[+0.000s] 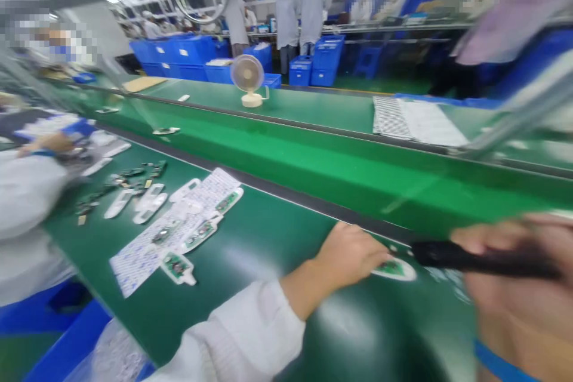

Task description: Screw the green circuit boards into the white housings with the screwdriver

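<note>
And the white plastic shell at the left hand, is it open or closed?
Open: at the left hand, the white plastic shell shows its green circuit board uncovered, framed in white.

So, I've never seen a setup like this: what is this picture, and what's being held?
There's no robot: these are a person's bare hands, seen from a camera worn on their head, looking forward and down. The left hand has its fingertips at the edge of a white shell with a green board; blur hides whether it grips. The right hand holds a black tool, too blurred to identify. Leftward on the bench lie a printed sheet, more shells and loose boards. The far-left sleeve is a co-worker's.
</note>
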Demonstrator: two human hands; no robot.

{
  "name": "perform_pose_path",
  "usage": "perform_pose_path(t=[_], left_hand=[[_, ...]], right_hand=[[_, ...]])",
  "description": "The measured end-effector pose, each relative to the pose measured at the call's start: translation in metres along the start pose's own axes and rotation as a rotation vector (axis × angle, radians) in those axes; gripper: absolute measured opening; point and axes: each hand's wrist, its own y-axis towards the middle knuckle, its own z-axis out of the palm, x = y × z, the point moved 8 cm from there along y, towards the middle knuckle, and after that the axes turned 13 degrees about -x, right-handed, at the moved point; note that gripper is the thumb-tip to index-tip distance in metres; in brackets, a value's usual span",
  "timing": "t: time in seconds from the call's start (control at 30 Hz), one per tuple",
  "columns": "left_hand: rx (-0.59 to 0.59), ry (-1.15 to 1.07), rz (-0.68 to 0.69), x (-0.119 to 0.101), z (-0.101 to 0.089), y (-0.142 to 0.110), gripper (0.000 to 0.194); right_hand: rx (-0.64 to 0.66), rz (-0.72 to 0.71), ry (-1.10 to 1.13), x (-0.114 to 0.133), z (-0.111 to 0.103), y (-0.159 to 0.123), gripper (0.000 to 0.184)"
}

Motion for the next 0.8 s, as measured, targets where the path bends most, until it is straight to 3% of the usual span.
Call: perform_pose_path(t=[0.07, 0.17, 0.23, 0.43, 0.6, 0.8], left_hand=[[-0.019, -0.025, -0.016, 0.001, -0.005, 0.0, 0.02], [-0.07, -0.064, -0.034, 0.007, -0.009, -0.001, 0.018], [-0.096, -0.101, -0.034, 0.009, -0.01, -0.001, 0.02], [-0.056, -0.123, -0.05, 0.008, -0.01, -0.003, 0.027], [-0.016, -0.089, -0.047, 0.007, -0.011, -0.003, 0.038], [-0.025, -0.087, -0.045, 0.006, -0.013, -0.003, 0.044]], right_hand=[[0.041, -0.118, -0.044, 0.013, 0.013, -0.01, 0.018], [-0.009, -0.3, -0.111, 0.025, 0.011, -0.008, 0.015], [-0.016, -0.34, -0.144, 0.028, 0.005, -0.004, 0.016], [0.026, -0.279, -0.106, 0.023, -0.002, 0.001, 0.017], [0.034, -0.319, -0.244, 0.016, -0.006, 0.006, 0.021], [0.076, -0.29, -0.259, 0.013, -0.007, 0.009, 0.022]])
